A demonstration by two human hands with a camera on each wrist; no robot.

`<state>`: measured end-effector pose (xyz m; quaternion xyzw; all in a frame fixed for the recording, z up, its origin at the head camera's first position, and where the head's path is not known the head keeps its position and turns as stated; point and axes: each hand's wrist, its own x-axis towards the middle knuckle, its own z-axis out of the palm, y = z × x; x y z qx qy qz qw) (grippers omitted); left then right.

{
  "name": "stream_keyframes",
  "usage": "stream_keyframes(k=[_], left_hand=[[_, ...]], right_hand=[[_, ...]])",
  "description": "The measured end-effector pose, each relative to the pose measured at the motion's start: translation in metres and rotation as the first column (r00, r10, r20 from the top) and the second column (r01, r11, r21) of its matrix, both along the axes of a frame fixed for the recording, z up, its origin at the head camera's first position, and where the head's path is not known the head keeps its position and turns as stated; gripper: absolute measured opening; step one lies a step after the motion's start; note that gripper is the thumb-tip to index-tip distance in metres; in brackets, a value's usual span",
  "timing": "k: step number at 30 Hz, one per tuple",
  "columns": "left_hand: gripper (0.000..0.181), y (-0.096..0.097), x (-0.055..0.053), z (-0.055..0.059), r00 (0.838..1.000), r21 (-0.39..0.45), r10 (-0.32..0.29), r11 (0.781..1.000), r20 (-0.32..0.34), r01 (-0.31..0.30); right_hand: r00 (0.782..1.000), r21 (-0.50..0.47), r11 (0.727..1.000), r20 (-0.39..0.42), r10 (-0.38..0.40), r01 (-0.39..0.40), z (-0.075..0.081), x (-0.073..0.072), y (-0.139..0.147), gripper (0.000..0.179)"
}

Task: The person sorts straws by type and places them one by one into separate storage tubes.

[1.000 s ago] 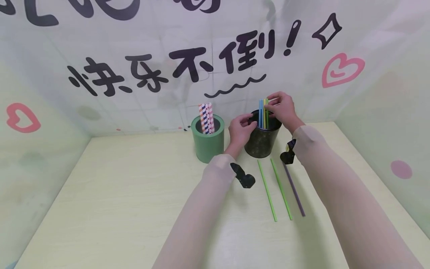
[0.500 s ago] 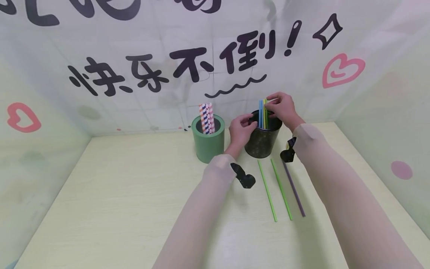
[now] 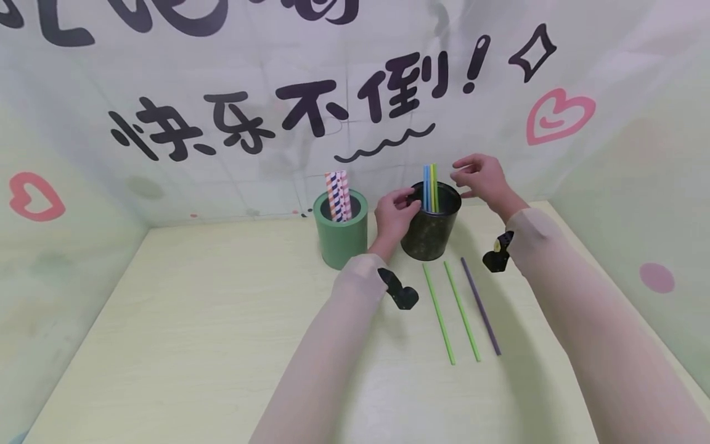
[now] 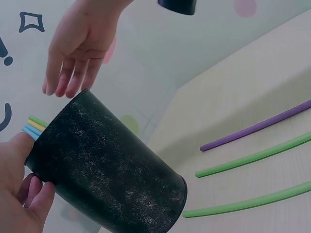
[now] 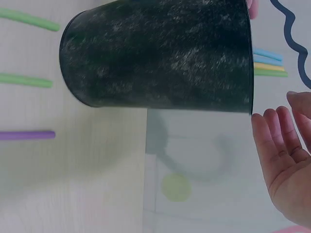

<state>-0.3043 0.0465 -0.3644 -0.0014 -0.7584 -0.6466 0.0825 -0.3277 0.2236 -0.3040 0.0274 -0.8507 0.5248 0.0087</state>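
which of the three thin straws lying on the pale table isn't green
The thin purple straw, rightmost in the head view; the middle green straw and left green straw match each other.

Soft, even light leaves faint shadows on the table (image 3: 194, 339).

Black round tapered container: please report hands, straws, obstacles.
Left hand holds container by rim; right hand empty, near rim. Blue, yellow, green straws stand inside. Green, purple straws lie in front, apparently not blocking.

Both arms (image 3: 310, 345) reach forward, left fingers (image 4: 43, 200) curled, right fingers (image 5: 265, 136) loosely extended.
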Motion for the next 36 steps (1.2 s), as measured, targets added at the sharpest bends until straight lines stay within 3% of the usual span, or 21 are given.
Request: stream_keyframes(k=[11,21,36], left_hand=[[0.03,0.0,0.001,0.001,1.0,0.004,-0.007,1.0,0.002,0.007],[0.029,0.0,0.003,0.002,1.0,-0.012,-0.005,1.0,-0.008,0.005],[0.029,0.0,0.002,0.002,1.0,-0.017,0.004,1.0,0.003,-0.004]], right_hand=[[0.993,0.055,0.993,0.055,0.101,-0.104,-0.02,0.022,0.025,0.034],[0.989,0.016,0.993,0.085,0.118,-0.12,-0.044,0.039,0.037,0.042],[0.97,0.006,0.993,0.215,0.11,-0.114,-0.088,0.054,0.043,0.045]])
